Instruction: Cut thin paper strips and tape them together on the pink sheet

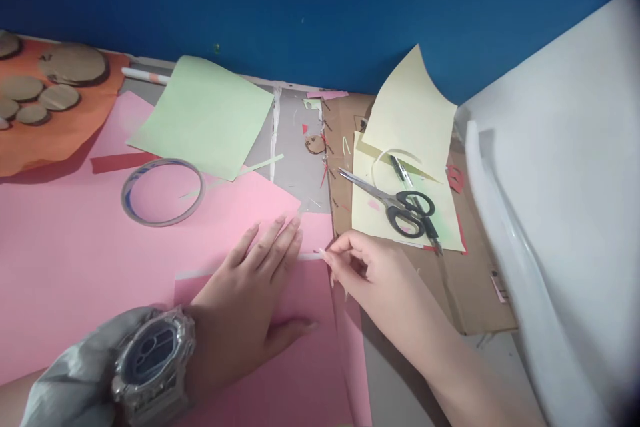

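Observation:
My left hand (260, 280), with a watch on its wrist, lies flat with fingers stretched over a darker pink sheet of paper (305, 380). A thin white strip of tape (311, 256) runs along that sheet's top edge, partly hidden under my left hand. At the strip's right end, the thumb and forefinger of my right hand (357, 263) pinch it. Beneath lies a larger light pink sheet (65, 267), with a nearly used-up roll of tape (200, 195) on it.
Black-handled scissors (385, 197) and a pen (403, 173) lie on pale yellow paper (367, 213), over cardboard (480, 300). Green paper (210, 113), orange paper (55, 147) with several cardboard discs (75, 63), and paper scraps lie farther back. A blue wall (300, 13) stands behind.

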`<state>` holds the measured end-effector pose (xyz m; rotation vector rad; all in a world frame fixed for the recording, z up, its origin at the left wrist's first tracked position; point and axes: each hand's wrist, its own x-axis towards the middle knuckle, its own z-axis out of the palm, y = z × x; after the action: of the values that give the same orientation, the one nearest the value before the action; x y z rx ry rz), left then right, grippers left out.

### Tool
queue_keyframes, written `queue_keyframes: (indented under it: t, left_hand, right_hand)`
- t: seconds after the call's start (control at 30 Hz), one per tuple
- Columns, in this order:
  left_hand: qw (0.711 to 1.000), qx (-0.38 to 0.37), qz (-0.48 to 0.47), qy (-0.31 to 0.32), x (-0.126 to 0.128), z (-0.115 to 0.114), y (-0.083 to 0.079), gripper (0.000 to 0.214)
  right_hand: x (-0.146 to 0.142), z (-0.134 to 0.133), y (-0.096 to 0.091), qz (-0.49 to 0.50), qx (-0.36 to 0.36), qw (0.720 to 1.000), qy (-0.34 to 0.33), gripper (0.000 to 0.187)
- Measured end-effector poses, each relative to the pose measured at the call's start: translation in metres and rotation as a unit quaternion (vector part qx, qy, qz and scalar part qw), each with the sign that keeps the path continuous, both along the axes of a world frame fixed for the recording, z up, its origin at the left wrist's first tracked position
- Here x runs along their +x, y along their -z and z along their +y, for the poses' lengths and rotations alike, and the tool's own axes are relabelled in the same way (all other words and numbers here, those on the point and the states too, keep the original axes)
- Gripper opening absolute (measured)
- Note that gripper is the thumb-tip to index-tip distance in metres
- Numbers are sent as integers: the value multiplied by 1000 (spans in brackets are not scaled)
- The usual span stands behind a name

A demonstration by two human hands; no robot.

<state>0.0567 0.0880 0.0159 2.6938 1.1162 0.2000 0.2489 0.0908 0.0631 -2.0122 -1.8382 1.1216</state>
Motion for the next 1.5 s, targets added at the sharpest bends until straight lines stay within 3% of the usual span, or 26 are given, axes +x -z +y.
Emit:
queue_keyframes:
  t: [1.1,1.5]
  left_hand:
    - [1000,4,-14,-5,1,-1,3,81]
    - [1000,5,-14,8,0,1,3,84]
  right_hand:
    - [2,3,-3,-48,-20,998,-27,19]
    - [1,2,3,-90,7,995,-40,16]
